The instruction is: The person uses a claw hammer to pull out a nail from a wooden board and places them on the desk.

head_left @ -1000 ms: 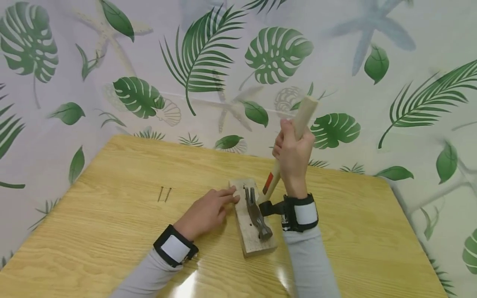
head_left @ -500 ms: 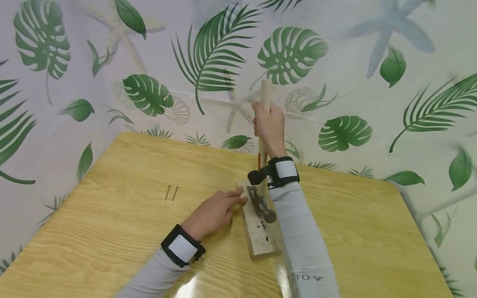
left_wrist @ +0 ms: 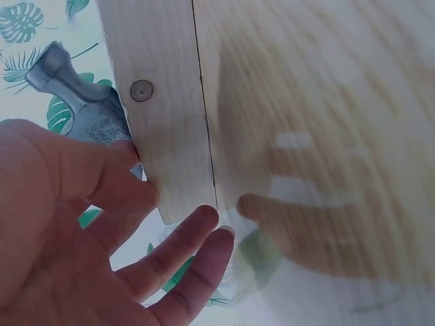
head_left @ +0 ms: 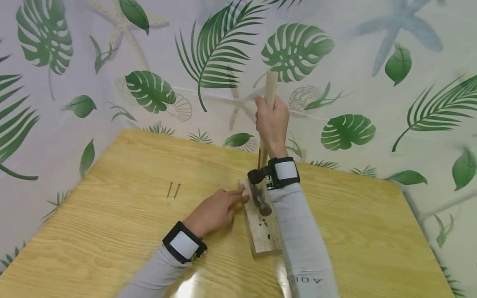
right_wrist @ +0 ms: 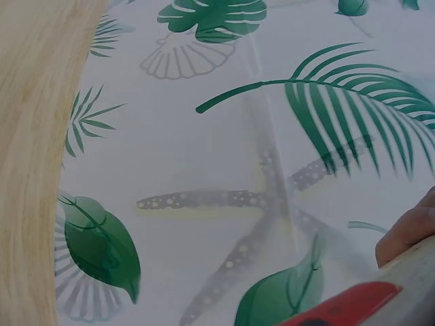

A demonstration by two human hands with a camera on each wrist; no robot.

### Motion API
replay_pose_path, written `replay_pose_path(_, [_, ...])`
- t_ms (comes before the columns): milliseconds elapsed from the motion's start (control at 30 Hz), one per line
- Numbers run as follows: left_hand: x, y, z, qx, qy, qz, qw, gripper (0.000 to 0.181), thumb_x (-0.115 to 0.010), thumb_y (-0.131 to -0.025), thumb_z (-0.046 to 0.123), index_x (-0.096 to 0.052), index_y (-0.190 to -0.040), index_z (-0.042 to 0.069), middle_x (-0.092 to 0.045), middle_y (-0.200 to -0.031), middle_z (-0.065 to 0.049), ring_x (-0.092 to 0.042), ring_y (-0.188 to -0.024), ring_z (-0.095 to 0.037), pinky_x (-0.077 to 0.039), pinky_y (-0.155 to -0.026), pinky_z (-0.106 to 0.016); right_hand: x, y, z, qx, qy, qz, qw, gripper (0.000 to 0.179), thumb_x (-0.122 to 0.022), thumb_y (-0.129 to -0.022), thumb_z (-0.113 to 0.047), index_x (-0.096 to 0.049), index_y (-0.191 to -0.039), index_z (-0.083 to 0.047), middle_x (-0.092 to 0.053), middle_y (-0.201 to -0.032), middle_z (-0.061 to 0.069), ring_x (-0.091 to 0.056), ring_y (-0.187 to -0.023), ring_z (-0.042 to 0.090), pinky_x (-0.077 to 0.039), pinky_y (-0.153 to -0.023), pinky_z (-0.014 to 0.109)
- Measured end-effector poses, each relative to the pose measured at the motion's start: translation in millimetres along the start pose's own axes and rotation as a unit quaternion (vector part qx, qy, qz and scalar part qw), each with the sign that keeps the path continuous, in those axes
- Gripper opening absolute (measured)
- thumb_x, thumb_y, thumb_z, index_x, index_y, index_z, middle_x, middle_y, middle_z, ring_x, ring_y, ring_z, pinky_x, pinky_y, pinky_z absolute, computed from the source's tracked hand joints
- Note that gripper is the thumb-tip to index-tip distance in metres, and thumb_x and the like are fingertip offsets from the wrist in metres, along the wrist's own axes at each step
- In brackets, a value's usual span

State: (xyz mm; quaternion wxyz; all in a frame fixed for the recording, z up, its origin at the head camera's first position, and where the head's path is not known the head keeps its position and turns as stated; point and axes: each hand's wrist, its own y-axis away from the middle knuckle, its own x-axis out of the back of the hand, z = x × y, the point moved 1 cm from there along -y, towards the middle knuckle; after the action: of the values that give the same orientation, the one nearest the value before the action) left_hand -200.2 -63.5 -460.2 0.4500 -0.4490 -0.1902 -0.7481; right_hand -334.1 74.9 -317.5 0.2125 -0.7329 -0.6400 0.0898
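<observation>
My right hand [head_left: 273, 120] grips the pale wooden handle [head_left: 271, 85] of a claw hammer, which stands nearly upright. Its metal head [head_left: 262, 205] rests on a wooden block [head_left: 261, 238] with several dark holes on top; my right wrist and its camera partly hide the claw. Near the block's far end, the fingers of my left hand [head_left: 214, 211] lie extended against its left edge. In the left wrist view, fingertips [left_wrist: 146, 197] touch the block's edge, and the hammer head [left_wrist: 98, 109] shows behind it. The right wrist view catches the handle's red mark [right_wrist: 346, 305] and a finger.
Two loose nails [head_left: 173, 190] lie on the wooden table [head_left: 130, 223], left of the block. A leaf-patterned sheet [head_left: 220, 120] hangs behind the table's far edge.
My right hand has swung the hammer handle leftward from a tilt to nearly upright, and the hammer head has shifted toward the block's far end. My left hand stays at the block.
</observation>
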Motion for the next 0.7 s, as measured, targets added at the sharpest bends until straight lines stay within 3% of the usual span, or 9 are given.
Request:
replay_pose_path(100, [0.9,-0.3,0.5,-0.001,0.004,-0.002,1.0,0.048,-0.054,-0.097,-0.002,-0.064,-0.139,0.018,-0.045,-0.156,-0.007,-0.062,-0.113,-0.034,-0.048,-0.104,-0.044,5.2,11.6,-5.8,0.03,-0.006,0.017,0.9994,0.029,-0.057,-0.103,-0.033,-0.056,-0.086,-0.009,-0.048,-0.059,0.001,-0.044,-0.045,0.014,-0.036,-0.043,0.027])
replay_pose_path(267, [2.7,-0.2,2.6,0.002,0.003,-0.004,1.0,0.046,-0.055,-0.098,0.0,-0.062,-0.141,0.017,-0.044,-0.156,-0.008,-0.063,-0.113,-0.036,-0.05,-0.1,-0.045,14.1,28.9,-13.2,0.072,-0.05,0.048,0.995,0.028,-0.06,-0.102,-0.028,-0.053,-0.081,-0.012,-0.046,-0.057,0.001,-0.043,-0.044,0.014,-0.036,-0.042,0.028])
replay_pose_path(367, [3.9,0.5,4.2,0.006,0.005,-0.004,1.0,0.045,-0.056,-0.099,0.001,-0.062,-0.14,0.017,-0.044,-0.156,-0.008,-0.059,-0.122,-0.04,-0.042,-0.112,-0.051,18.0,39.0,-18.5,0.082,-0.084,0.055,0.9916,0.026,-0.061,-0.101,-0.026,-0.052,-0.08,-0.013,-0.045,-0.056,0.002,-0.041,-0.043,0.015,-0.033,-0.041,0.028])
replay_pose_path(467, [3.5,0.5,4.4,0.008,0.007,-0.01,0.9999,0.045,-0.055,-0.099,0.001,-0.062,-0.141,0.017,-0.043,-0.157,-0.007,-0.058,-0.126,-0.039,-0.038,-0.115,-0.05,22.5,50.7,-23.2,0.11,-0.104,0.066,0.9863,0.022,-0.06,-0.101,-0.021,-0.054,-0.082,-0.013,-0.044,-0.056,0.001,-0.039,-0.042,0.014,-0.031,-0.04,0.026])
replay_pose_path(567, [2.3,0.2,4.0,0.011,0.008,-0.015,0.9998,0.045,-0.053,-0.101,0.002,-0.061,-0.142,0.018,-0.041,-0.158,-0.006,-0.057,-0.129,-0.037,-0.036,-0.117,-0.049,26.5,64.2,-27.4,0.146,-0.117,0.077,0.9794,0.019,-0.059,-0.101,-0.018,-0.055,-0.083,-0.013,-0.044,-0.056,0.001,-0.038,-0.041,0.012,-0.03,-0.039,0.026])
replay_pose_path(700, [1.6,0.9,4.1,0.009,0.014,-0.007,0.9998,0.043,-0.054,-0.102,0.004,-0.06,-0.142,0.018,-0.043,-0.156,-0.006,-0.063,-0.12,-0.035,-0.04,-0.114,-0.05,28.2,79.7,-32.9,0.188,-0.117,0.086,0.9713,0.019,-0.058,-0.1,-0.017,-0.054,-0.083,-0.009,-0.043,-0.055,0.002,-0.037,-0.04,0.012,-0.03,-0.039,0.026])
